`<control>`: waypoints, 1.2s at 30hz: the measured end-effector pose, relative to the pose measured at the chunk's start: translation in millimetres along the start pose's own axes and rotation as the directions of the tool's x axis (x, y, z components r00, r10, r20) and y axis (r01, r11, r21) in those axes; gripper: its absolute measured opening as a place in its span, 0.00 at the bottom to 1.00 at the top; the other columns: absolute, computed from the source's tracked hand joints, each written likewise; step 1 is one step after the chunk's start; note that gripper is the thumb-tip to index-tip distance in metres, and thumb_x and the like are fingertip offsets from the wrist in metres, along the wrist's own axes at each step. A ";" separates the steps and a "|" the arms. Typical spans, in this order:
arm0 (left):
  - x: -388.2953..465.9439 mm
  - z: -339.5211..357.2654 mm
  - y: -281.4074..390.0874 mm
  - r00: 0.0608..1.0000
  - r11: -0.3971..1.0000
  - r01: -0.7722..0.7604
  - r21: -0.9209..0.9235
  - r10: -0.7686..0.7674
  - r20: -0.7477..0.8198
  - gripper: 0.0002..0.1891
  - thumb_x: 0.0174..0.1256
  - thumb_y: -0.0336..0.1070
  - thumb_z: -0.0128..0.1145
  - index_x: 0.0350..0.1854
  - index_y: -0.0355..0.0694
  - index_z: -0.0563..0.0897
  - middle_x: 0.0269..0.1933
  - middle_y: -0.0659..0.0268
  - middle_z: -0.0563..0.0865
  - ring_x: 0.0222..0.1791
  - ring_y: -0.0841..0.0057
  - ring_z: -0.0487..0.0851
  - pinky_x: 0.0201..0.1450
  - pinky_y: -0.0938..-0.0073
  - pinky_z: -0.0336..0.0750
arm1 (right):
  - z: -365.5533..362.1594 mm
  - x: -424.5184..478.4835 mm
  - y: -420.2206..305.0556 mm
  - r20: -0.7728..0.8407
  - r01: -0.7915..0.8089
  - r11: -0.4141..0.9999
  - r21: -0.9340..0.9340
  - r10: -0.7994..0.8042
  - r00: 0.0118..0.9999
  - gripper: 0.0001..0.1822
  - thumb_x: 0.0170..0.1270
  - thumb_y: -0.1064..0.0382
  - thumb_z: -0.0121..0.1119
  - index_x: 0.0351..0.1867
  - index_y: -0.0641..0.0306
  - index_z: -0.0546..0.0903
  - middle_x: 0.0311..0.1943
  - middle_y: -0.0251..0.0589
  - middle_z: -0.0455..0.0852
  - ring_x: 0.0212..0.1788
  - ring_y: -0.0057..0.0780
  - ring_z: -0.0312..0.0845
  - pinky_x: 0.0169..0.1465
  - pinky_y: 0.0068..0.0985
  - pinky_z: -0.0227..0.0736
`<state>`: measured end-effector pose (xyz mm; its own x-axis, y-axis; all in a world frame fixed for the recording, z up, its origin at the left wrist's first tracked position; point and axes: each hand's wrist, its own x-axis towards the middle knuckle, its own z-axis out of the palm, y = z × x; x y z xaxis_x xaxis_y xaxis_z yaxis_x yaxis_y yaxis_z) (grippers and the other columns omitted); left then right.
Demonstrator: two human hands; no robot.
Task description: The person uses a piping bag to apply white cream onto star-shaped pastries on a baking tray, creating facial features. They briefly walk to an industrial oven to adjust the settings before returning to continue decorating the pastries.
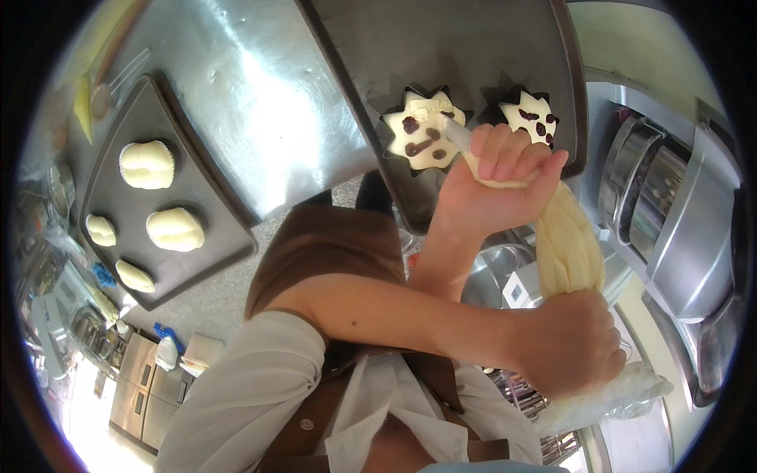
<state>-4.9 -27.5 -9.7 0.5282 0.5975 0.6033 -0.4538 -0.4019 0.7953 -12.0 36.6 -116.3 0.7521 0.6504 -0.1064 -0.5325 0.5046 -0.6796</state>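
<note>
My right hand, palm turned up, is closed around the lower part of a piping bag filled with pale yellow cream. Its narrow tip touches the top of a pale batter piece in a star-shaped metal cutter, where pale strips lie above dark red dots and streaks. My left arm crosses over the right forearm, and my left hand grips the bag's upper part, with loose plastic sticking out below. A second star-shaped piece with dark red spots lies right of the first, partly hidden by my right hand.
Both stars lie on a dark baking tray. At left, another tray holds several pale rounded pieces. A shiny steel worktop lies between them. Steel pans stand at the right, a whisk at upper left.
</note>
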 end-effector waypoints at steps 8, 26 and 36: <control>-0.9 9.3 -20.3 0.994 0.996 0.088 -0.017 -0.089 -0.065 0.13 0.40 0.42 0.59 0.14 0.40 0.71 0.16 0.66 0.72 0.16 0.68 0.74 0.19 0.67 0.64 | -13.7 8.3 13.2 -0.085 0.012 0.998 -0.055 -0.016 0.996 0.27 0.78 0.50 0.37 0.15 0.52 0.56 0.10 0.28 0.56 0.12 0.20 0.47 0.21 0.21 0.50; -0.9 11.1 -14.3 0.992 0.992 0.110 0.060 -0.105 -0.074 0.11 0.42 0.41 0.57 0.16 0.40 0.73 0.15 0.67 0.71 0.16 0.71 0.73 0.20 0.68 0.63 | 2.3 -2.8 11.4 -0.145 -0.056 0.998 0.001 0.055 0.988 0.26 0.77 0.52 0.37 0.15 0.51 0.54 0.10 0.27 0.53 0.13 0.19 0.43 0.21 0.20 0.43; -5.2 19.5 -31.2 0.989 0.990 0.140 0.015 -0.139 -0.052 0.12 0.40 0.41 0.58 0.15 0.39 0.72 0.14 0.65 0.72 0.15 0.68 0.74 0.19 0.66 0.65 | -19.3 11.8 13.0 -0.238 0.007 0.991 -0.136 -0.040 0.971 0.27 0.75 0.52 0.40 0.14 0.50 0.51 0.11 0.27 0.51 0.13 0.20 0.42 0.22 0.21 0.45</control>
<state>20.5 -31.6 -36.5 0.5485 0.6827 0.4828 -0.3647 -0.3243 0.8728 -2.6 39.8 -140.4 0.8433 0.4762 -0.2490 -0.4695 0.4275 -0.7725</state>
